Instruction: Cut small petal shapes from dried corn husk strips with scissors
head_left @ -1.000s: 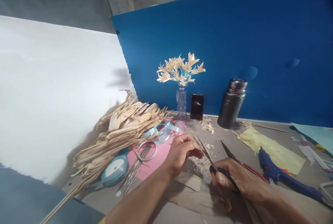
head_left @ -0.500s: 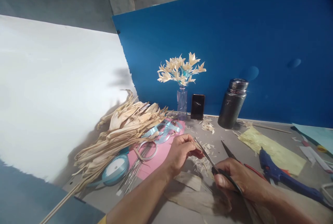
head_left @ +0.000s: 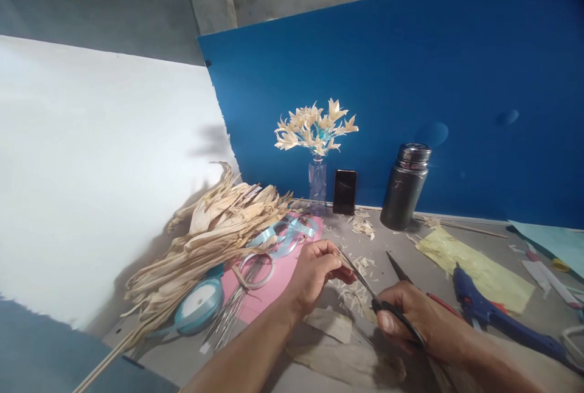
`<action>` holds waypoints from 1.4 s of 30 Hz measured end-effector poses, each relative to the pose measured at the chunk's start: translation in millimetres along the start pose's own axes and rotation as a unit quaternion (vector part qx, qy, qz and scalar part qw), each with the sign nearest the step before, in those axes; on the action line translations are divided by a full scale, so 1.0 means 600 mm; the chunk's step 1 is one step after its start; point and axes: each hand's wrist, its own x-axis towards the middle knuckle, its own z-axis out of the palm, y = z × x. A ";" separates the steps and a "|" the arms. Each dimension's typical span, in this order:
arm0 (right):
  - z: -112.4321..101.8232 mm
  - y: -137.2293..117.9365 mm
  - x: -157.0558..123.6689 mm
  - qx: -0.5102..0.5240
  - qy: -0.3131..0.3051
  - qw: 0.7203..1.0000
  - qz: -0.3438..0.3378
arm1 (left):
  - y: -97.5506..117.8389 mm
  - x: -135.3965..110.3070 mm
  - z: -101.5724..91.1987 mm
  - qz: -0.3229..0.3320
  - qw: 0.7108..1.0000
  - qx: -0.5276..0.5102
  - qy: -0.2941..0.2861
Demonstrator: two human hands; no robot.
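Observation:
My left hand (head_left: 316,271) pinches a small pale piece of dried husk (head_left: 341,255) between thumb and fingers. My right hand (head_left: 413,320) grips black-handled scissors (head_left: 365,283), their blades pointing up-left and meeting the husk piece at my left fingertips. Pale husk trimmings (head_left: 358,289) lie scattered on the grey table (head_left: 182,356) right under the blades. A flat strip of husk (head_left: 331,323) lies below my left wrist.
A heap of dried corn husks (head_left: 214,232) lies at left, over a pink sheet (head_left: 274,277) with blue ribbon (head_left: 285,232), a ribbon spool (head_left: 198,306) and wires (head_left: 232,305). Behind: a vase of husk flowers (head_left: 317,134), phone (head_left: 345,191), dark flask (head_left: 405,186). Right: red-handled scissors (head_left: 410,280), blue glue gun (head_left: 493,314), yellow paper (head_left: 474,268).
The view tilted slightly, so everything sits a little lower in frame. Both hands stay in place; the scissor blades have closed a little on the husk piece.

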 end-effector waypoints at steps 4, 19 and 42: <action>0.007 -0.002 0.006 -0.010 0.027 1.000 0.010 | -0.007 0.003 -0.002 0.011 1.000 -0.005 0.014; 0.015 -0.017 0.010 -0.018 0.058 0.997 0.040 | -0.014 -0.004 0.003 0.038 0.998 -0.030 0.040; 0.007 -0.040 0.003 0.077 0.063 0.995 0.001 | -0.026 -0.014 0.007 -0.004 1.000 0.018 0.018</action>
